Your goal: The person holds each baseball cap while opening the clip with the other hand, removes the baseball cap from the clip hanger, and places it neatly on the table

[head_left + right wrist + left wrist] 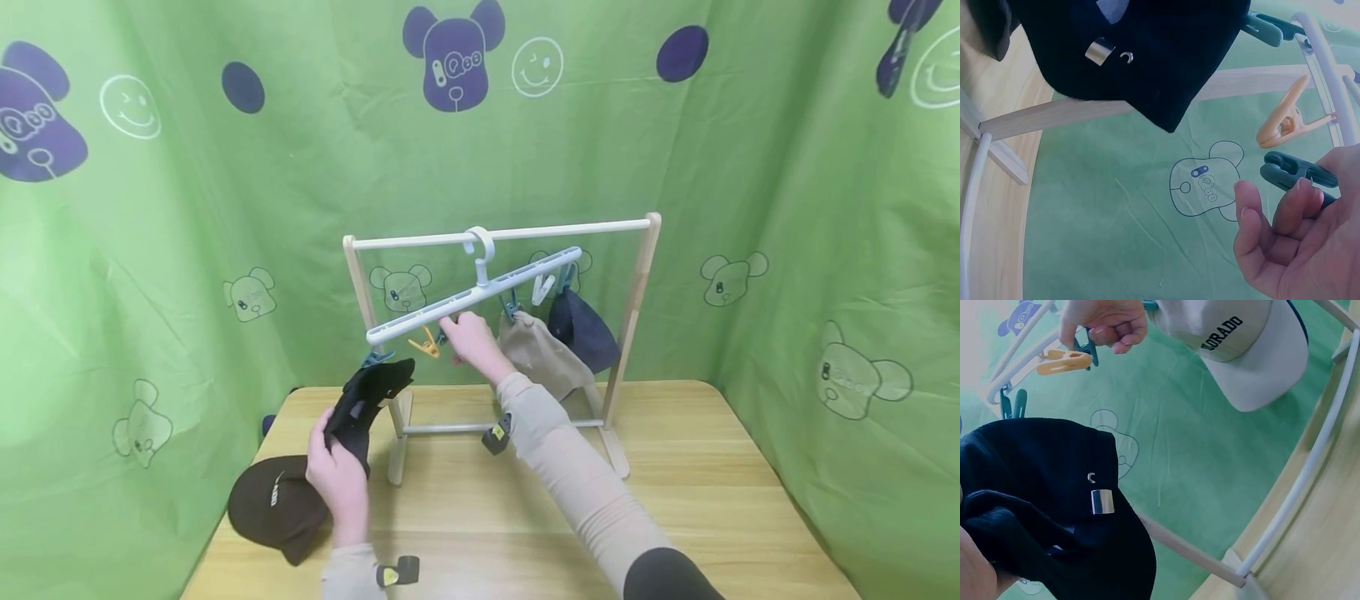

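My left hand (pixel 337 482) grips the black cap (pixel 360 407), which hangs below a blue-green clip (pixel 377 358) at the low left end of the pale blue hanger (pixel 450 307). A metal buckle (pixel 1102 502) shows on the cap's strap. With thumb and fingers, my right hand (pixel 477 340) pinches another blue-green clip (pixel 1294 172) on the hanger, its other fingers loosely curled. Right beside that clip hangs an orange-yellow clip (pixel 426 343) with nothing in it. The hanger slopes up to the right.
A wooden rack (pixel 636 325) carries the hanger on its white top bar (pixel 570 229). Clipped at the right are a beige cap (pixel 542 354) and a navy cap (pixel 585 329), with a white clip (pixel 542 289) between. A brown cap (pixel 262 508) lies on the table (pixel 480 525) at left.
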